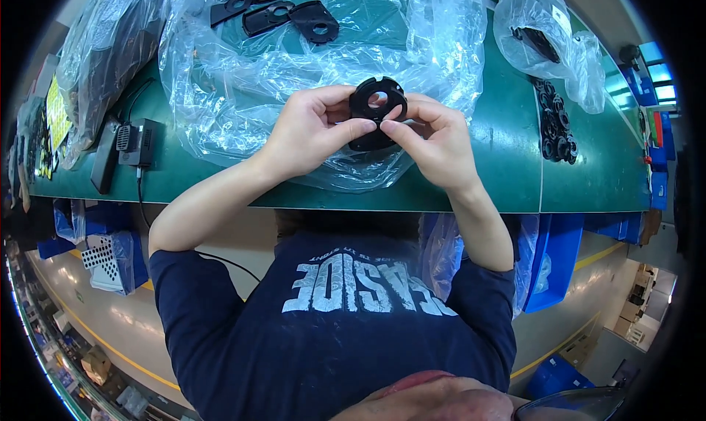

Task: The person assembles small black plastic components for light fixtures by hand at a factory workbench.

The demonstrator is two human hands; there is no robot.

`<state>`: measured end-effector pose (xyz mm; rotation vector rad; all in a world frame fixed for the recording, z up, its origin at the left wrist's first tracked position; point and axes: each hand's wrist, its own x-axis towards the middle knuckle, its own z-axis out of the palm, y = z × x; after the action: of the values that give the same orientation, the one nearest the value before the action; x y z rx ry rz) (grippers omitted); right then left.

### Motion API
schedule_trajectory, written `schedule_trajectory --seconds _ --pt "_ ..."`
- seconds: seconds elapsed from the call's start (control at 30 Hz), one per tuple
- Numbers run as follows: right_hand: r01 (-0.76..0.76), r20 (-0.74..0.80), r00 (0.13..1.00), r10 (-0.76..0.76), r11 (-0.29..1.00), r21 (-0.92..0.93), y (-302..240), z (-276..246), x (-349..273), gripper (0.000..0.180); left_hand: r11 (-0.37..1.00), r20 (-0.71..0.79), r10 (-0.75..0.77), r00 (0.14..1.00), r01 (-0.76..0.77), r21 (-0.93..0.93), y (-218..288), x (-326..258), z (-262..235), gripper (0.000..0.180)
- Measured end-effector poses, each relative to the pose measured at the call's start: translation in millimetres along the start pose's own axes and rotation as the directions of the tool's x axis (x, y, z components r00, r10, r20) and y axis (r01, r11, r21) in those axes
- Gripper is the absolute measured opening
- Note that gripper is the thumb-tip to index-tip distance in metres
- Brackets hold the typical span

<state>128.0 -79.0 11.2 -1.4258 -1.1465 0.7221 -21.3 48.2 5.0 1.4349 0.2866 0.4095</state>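
Note:
In front of my chest, above the near edge of a large clear plastic bag (257,75), I hold a black plastic part with a round ring end (359,101). My left hand (312,130) grips its left side, thumb pressed to the middle. My right hand (440,141) pinches the right side, its thumb tip close to the left one. Below the thumbs, the part's lower end (369,143) shows; I cannot tell whether it is one piece or two joined. Several similar black parts with round holes (318,24) lie on the bag farther back.
Rows of small black ring pieces (553,119) lie at the right, near a clear bag with a black part (533,31). Left stand a black box-shaped device (140,143) with a cable and a bagged stack (110,53). A blue bin (551,263) sits below the green tabletop (507,163).

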Motion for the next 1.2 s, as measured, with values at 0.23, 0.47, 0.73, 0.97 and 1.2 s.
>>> schedule_trajectory --seconds 0.23,0.47,0.73,0.97,1.2 --pt "0.001 0.034 0.999 0.0 1.0 -0.031 -4.1 -3.5 0.6 0.01 1.0 0.035 -0.015 0.999 0.015 -0.005 -3.8 0.6 -5.6 0.034" --pt "-0.108 0.107 0.99 0.094 0.984 0.138 -1.7 -8.8 1.3 0.008 1.0 0.087 -0.01 0.996 0.011 -0.003 1.1 -1.5 -6.2 0.034" --pt "0.214 -0.035 0.973 -0.229 0.947 -0.24 -3.6 -1.5 -0.6 0.015 0.999 0.058 -0.013 0.998 0.015 -0.028 -3.8 0.2 -6.0 0.033" --pt "0.329 -0.017 0.918 -0.396 0.785 -0.525 -5.4 0.7 -0.9 0.018 0.996 0.063 0.003 0.998 -0.008 0.084 -9.6 -1.2 -8.1 0.03" --pt "0.347 -0.009 0.91 -0.414 0.775 -0.529 -5.0 0.1 -1.8 0.018 0.986 0.062 0.021 0.998 -0.031 0.163 -10.3 -1.7 -8.5 0.028"
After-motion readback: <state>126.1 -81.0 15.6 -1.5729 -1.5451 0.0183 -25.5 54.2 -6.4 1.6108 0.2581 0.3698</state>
